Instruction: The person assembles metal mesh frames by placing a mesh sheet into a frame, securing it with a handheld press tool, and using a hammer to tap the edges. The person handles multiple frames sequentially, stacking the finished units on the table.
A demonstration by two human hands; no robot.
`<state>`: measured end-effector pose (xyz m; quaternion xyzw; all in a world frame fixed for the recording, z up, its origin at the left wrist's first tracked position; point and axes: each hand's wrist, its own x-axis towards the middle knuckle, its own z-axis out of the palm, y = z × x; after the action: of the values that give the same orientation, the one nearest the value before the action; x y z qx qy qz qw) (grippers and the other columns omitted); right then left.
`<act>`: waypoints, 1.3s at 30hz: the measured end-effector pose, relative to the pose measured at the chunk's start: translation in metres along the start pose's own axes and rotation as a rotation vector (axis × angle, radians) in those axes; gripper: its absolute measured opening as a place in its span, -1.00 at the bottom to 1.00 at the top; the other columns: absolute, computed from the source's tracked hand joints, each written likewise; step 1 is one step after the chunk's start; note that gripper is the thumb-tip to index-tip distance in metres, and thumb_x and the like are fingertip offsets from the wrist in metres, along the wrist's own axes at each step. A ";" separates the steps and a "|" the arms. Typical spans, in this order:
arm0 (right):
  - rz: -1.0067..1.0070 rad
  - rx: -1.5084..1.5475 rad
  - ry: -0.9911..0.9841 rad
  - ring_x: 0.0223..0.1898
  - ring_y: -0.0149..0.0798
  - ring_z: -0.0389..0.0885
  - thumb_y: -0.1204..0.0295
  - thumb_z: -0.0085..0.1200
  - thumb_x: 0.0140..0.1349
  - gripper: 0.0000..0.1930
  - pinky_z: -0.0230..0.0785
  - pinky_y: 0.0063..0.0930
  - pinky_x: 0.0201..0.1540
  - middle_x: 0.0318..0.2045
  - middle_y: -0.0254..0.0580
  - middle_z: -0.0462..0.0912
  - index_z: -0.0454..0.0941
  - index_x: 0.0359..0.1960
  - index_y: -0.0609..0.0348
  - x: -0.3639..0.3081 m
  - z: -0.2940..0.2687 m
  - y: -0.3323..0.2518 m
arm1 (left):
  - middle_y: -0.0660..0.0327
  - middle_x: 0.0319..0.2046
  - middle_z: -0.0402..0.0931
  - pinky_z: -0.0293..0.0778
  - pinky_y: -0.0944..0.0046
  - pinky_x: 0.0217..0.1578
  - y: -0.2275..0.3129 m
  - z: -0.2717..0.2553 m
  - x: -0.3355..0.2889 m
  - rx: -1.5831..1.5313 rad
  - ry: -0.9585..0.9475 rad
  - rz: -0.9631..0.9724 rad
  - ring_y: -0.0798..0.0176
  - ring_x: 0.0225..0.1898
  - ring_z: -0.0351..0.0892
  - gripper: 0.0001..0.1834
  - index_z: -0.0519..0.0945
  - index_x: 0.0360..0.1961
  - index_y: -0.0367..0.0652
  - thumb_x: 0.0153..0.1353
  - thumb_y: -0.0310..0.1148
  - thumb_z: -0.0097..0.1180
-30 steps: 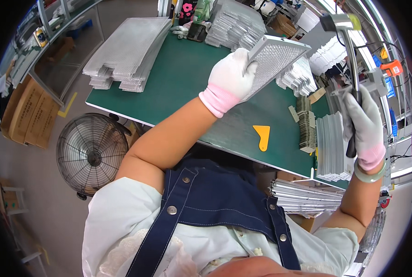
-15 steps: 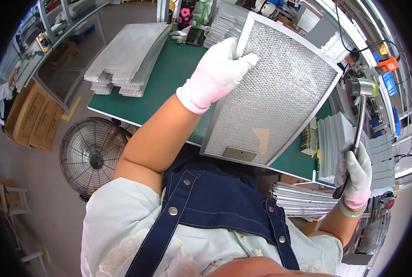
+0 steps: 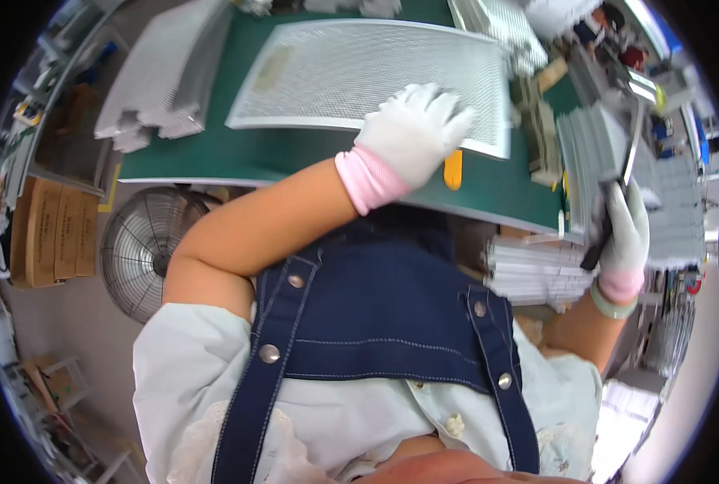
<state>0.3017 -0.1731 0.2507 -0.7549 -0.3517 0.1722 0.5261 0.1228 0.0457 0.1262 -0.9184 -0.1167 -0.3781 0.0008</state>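
Note:
A framed metal mesh panel [image 3: 327,77] lies lengthwise on the green work table [image 3: 295,161], slightly blurred by motion. My left hand [image 3: 420,133], in a white glove with a pink cuff, rests over the panel's near edge right of its middle, with the fingers stretched out on the mesh. Off to the right, my gloved right hand [image 3: 627,230] is closed round the dark grip of a mallet [image 3: 635,149], its head pointing up and away from the panel. An orange-yellow tool handle [image 3: 454,171] lies on the table beside my left hand, partly hidden.
Stacked mesh sheets [image 3: 162,73] stand at the table's left end. Small metal pieces [image 3: 543,145] and a row of white frame strips [image 3: 589,149] occupy its right side. A floor fan [image 3: 154,250] and cardboard boxes [image 3: 53,230] are at the left; more strips [image 3: 537,270] sit below the table.
The panel has gone from tilted up in my left hand to lying on the table, turned sideways. My left hand has loosened from its frame and spread over it. My right hand keeps the mallet.

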 end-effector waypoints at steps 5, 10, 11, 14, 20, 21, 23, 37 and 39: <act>0.110 -0.352 -0.137 -0.62 -0.61 0.30 0.39 0.05 0.35 -0.84 0.16 -0.66 -0.58 -0.57 -0.45 0.42 0.49 -0.18 0.23 0.001 0.017 0.078 | 0.00 0.06 0.39 0.31 -0.07 0.19 -0.004 0.083 -0.099 -0.158 -0.404 -0.050 -0.16 0.16 0.32 -0.43 0.44 0.07 -0.16 0.02 -0.25 0.30; 0.271 -0.564 -0.331 -0.56 -0.36 0.49 0.33 0.10 0.30 -0.75 0.39 -0.41 -0.41 -0.56 -0.17 0.53 0.50 -0.17 0.30 -0.018 0.025 0.148 | -0.01 0.14 0.37 0.27 -0.07 0.22 -0.011 0.081 -0.115 -0.164 -0.374 -0.003 -0.15 0.22 0.28 -0.35 0.42 0.12 -0.16 -0.02 -0.24 0.33; 0.290 -0.598 -0.361 -0.54 -0.29 0.54 0.32 0.10 0.30 -0.73 0.41 -0.37 -0.39 -0.53 -0.11 0.56 0.50 -0.16 0.30 -0.023 0.030 0.155 | 0.01 0.11 0.40 0.29 -0.06 0.20 -0.010 0.084 -0.115 -0.140 -0.348 0.014 -0.12 0.19 0.32 -0.37 0.44 0.11 -0.15 -0.03 -0.25 0.33; 0.321 -0.632 -0.430 -0.42 -0.13 0.63 0.28 0.09 0.30 -0.70 0.44 -0.29 -0.29 -0.46 -0.01 0.60 0.51 -0.12 0.29 -0.030 0.042 0.165 | 0.01 0.08 0.43 0.31 -0.05 0.18 -0.011 0.089 -0.115 -0.135 -0.315 0.020 -0.11 0.16 0.36 -0.39 0.45 0.09 -0.15 -0.02 -0.27 0.32; 0.302 -0.532 -0.392 -0.45 -0.21 0.60 0.34 0.06 0.32 -0.72 0.44 -0.33 -0.34 -0.45 -0.08 0.61 0.49 -0.06 0.30 -0.027 0.047 0.185 | 0.01 0.05 0.45 0.31 -0.06 0.18 -0.012 0.088 -0.112 -0.177 -0.322 -0.007 -0.13 0.13 0.39 -0.42 0.47 0.08 -0.15 -0.02 -0.30 0.31; 0.414 -0.370 -0.346 -0.50 -0.30 0.58 0.36 0.05 0.33 -0.72 0.42 -0.42 -0.41 -0.45 -0.13 0.61 0.48 -0.04 0.32 -0.020 0.050 0.178 | -0.01 0.06 0.45 0.31 -0.05 0.19 -0.013 0.085 -0.109 -0.193 -0.351 -0.015 -0.13 0.14 0.38 -0.44 0.47 0.09 -0.15 0.02 -0.29 0.29; 0.491 -0.122 -0.202 -0.65 -0.53 0.45 0.40 0.01 0.37 -0.68 0.28 -0.67 -0.61 -0.43 -0.24 0.60 0.44 0.05 0.35 -0.002 0.060 0.174 | -0.03 0.08 0.45 0.30 -0.04 0.21 -0.018 0.079 -0.104 -0.223 -0.406 -0.024 -0.13 0.16 0.38 -0.47 0.47 0.11 -0.17 0.09 -0.27 0.24; -0.728 -0.640 -0.429 -0.17 -0.09 0.48 0.14 0.26 0.01 -0.63 0.30 -0.19 -0.03 -0.28 -0.28 0.62 0.60 -0.21 0.08 -0.013 0.139 0.193 | -0.03 0.03 0.52 0.42 0.03 0.09 -0.183 0.096 -0.030 0.268 -0.722 -0.340 -0.11 0.06 0.50 -0.33 0.54 0.07 -0.21 0.25 0.19 -0.01; -0.576 -0.760 -0.609 -0.12 -0.06 0.50 0.11 0.24 0.04 -0.57 0.24 -0.16 0.06 -0.21 -0.22 0.62 0.58 -0.11 0.08 -0.011 0.134 0.184 | -0.11 -0.05 0.56 0.44 0.04 0.03 -0.172 0.079 -0.033 0.101 -0.788 -0.396 -0.15 0.00 0.53 -0.34 0.56 0.00 -0.28 0.26 0.17 -0.01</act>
<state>0.2742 -0.1276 0.0295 -0.6812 -0.7166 0.0930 0.1177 0.1179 0.2129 0.0321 -0.9512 -0.2999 0.0143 -0.0716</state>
